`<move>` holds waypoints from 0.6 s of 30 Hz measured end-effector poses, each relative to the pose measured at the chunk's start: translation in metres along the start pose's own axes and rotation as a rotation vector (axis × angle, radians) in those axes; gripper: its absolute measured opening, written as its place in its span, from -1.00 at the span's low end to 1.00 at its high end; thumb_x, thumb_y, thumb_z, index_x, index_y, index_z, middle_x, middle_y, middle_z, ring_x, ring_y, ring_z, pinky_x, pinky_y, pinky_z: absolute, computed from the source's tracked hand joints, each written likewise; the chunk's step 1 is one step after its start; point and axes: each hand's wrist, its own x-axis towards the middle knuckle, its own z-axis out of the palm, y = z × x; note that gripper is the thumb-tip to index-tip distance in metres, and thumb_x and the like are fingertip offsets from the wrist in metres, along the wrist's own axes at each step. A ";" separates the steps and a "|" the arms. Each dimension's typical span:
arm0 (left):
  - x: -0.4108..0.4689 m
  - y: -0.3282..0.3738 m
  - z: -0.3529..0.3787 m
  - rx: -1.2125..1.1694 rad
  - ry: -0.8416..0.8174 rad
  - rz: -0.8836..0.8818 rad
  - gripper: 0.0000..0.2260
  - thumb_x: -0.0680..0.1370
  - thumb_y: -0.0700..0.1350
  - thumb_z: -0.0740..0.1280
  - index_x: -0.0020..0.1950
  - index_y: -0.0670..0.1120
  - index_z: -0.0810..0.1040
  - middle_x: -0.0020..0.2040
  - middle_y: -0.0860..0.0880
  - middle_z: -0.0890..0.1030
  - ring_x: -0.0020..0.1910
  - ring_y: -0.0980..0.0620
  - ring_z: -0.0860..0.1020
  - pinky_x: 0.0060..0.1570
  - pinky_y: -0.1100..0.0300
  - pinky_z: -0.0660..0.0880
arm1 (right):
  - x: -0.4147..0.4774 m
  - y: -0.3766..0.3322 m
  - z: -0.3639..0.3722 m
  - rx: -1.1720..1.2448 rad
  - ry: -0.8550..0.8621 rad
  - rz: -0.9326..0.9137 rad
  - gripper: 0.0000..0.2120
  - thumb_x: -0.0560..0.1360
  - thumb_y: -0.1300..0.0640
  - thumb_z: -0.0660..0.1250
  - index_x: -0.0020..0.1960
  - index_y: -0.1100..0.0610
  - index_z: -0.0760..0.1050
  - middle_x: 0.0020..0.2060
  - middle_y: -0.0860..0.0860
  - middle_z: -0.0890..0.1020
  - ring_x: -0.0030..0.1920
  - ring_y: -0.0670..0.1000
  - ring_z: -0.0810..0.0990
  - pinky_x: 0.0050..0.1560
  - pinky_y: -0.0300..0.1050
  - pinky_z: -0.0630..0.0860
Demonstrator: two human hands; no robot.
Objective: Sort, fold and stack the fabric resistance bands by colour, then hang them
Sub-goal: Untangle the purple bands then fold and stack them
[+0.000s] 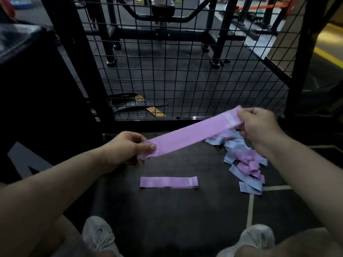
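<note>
Head view, pink band (191,133) held taut, mesh fence (185,71) ahead, pile (245,164) right

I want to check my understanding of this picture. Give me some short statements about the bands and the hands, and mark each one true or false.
1. The left hand and the right hand each pinch one end of the held purple band. True.
2. The flat band on the floor is blue. False: it is purple.
3. The loose pile holds only blue bands. False: blue and purple bands are mixed in it.
4. The loose pile lies on the person's right side. True.
5. Bands already hang on the wire mesh. False: none hangs there.
</note>
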 end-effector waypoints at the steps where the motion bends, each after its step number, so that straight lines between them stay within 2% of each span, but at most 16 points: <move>1: 0.004 -0.007 -0.003 -0.016 0.069 -0.042 -0.80 0.43 -0.16 0.52 -0.10 -0.26 0.60 -0.36 -0.17 0.57 -0.51 0.03 0.51 -0.51 0.27 0.45 | 0.002 0.012 0.003 -0.040 -0.059 0.051 -0.83 0.61 0.12 0.29 -0.02 0.22 0.56 -0.34 0.10 0.57 -0.58 -0.14 0.49 -0.59 -0.31 0.30; 4: 0.018 -0.029 -0.013 -0.029 0.198 -0.160 -0.92 0.51 -0.25 0.43 -0.07 -0.25 0.58 -0.44 -0.12 0.58 -0.59 0.08 0.47 -0.55 0.32 0.40 | 0.008 0.046 0.020 -0.184 -0.235 0.163 -0.82 0.60 0.13 0.30 -0.07 0.23 0.58 -0.39 0.12 0.59 -0.47 -0.03 0.48 -0.48 -0.26 0.26; 6: 0.030 -0.044 -0.017 -0.017 0.251 -0.201 -0.94 0.52 -0.27 0.40 -0.11 -0.24 0.56 -0.51 -0.08 0.55 -0.61 0.08 0.43 -0.57 0.33 0.36 | 0.009 0.069 0.031 -0.213 -0.289 0.231 -0.85 0.61 0.15 0.27 -0.13 0.13 0.52 -0.36 0.08 0.57 -0.50 -0.09 0.51 -0.53 -0.31 0.24; 9: 0.053 -0.070 -0.018 0.017 0.364 -0.245 -0.88 0.52 -0.22 0.43 -0.16 -0.25 0.57 -0.45 -0.16 0.54 -0.57 0.01 0.44 -0.55 0.29 0.36 | 0.014 0.108 0.049 -0.195 -0.331 0.370 -0.81 0.64 0.16 0.22 -0.16 0.07 0.41 -0.34 0.04 0.56 -0.56 -0.18 0.55 -0.56 -0.36 0.24; 11: 0.070 -0.093 -0.015 0.040 0.413 -0.277 -0.86 0.52 -0.20 0.43 -0.16 -0.25 0.55 -0.38 -0.20 0.53 -0.53 -0.03 0.45 -0.53 0.30 0.35 | 0.016 0.139 0.064 -0.222 -0.332 0.445 -0.83 0.64 0.16 0.23 -0.14 0.08 0.41 -0.34 0.05 0.57 -0.55 -0.17 0.57 -0.55 -0.36 0.27; 14: 0.095 -0.132 -0.002 0.069 0.394 -0.359 -0.86 0.54 -0.26 0.36 -0.22 -0.19 0.51 -0.39 -0.16 0.51 -0.62 0.04 0.47 -0.54 0.31 0.33 | 0.021 0.188 0.081 -0.281 -0.274 0.506 -0.82 0.61 0.21 0.27 -0.17 0.11 0.43 -0.37 0.06 0.56 -0.49 -0.09 0.58 -0.56 -0.34 0.29; 18: 0.132 -0.178 0.014 0.086 0.378 -0.463 -0.93 0.54 -0.29 0.35 -0.14 -0.19 0.56 -0.38 -0.16 0.55 -0.63 0.06 0.50 -0.45 0.24 0.40 | 0.034 0.244 0.108 -0.305 -0.218 0.583 -0.80 0.60 0.23 0.29 -0.20 0.12 0.42 -0.34 0.12 0.58 -0.45 0.01 0.56 -0.61 -0.30 0.30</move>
